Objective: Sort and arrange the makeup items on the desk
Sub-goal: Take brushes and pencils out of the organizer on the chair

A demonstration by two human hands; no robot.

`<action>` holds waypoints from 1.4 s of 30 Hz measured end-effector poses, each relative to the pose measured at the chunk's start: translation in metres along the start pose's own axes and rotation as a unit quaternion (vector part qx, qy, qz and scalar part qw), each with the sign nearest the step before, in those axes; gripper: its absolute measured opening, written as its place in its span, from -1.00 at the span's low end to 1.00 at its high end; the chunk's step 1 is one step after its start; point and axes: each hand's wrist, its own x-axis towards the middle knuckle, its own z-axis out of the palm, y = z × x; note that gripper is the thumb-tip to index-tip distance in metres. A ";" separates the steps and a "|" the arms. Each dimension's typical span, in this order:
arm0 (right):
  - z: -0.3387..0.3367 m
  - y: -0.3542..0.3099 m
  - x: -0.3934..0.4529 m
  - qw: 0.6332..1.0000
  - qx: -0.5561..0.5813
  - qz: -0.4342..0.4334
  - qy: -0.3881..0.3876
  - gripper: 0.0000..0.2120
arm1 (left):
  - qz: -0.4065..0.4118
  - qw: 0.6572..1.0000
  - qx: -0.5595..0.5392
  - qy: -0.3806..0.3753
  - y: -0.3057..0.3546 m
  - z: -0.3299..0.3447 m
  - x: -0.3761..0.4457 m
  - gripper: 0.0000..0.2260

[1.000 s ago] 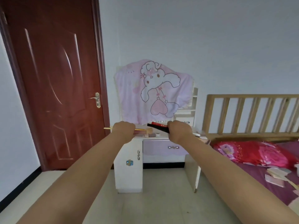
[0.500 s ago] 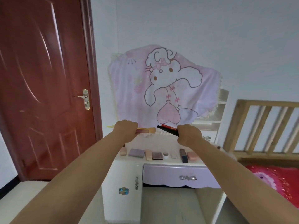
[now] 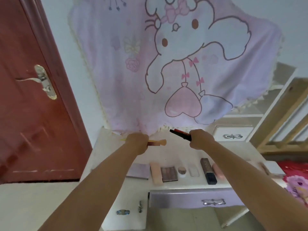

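Note:
My left hand (image 3: 137, 143) grips a makeup brush (image 3: 158, 142) with a tan head, held level over the back of the white desk (image 3: 175, 155). My right hand (image 3: 200, 139) grips thin black and red pencils (image 3: 180, 134) that point up and left. Along the desk's front edge lie a lilac palette (image 3: 140, 170), a pink tube (image 3: 156, 173), an eyeshadow palette (image 3: 168, 173), a small round jar (image 3: 182, 170), a clear case (image 3: 193, 171), a dark lipstick tube (image 3: 208, 170) and a pink item (image 3: 218, 170).
A pink cartoon-rabbit cloth (image 3: 175, 64) hangs over the back of the desk. A lilac drawer (image 3: 196, 197) sits under the desktop. A red-brown door (image 3: 30, 97) stands at the left, a wooden bed frame (image 3: 283, 122) and red bedding (image 3: 296, 177) at the right.
The view has come much closer to the desk, and the row of makeup items now shows plainly. Both hands keep their hold on the brush and pencils.

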 end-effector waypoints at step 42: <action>0.138 -0.059 0.238 0.973 -0.006 -0.204 -0.107 -0.68 | -0.033 0.993 -0.048 -0.101 -0.031 0.137 0.188 -0.61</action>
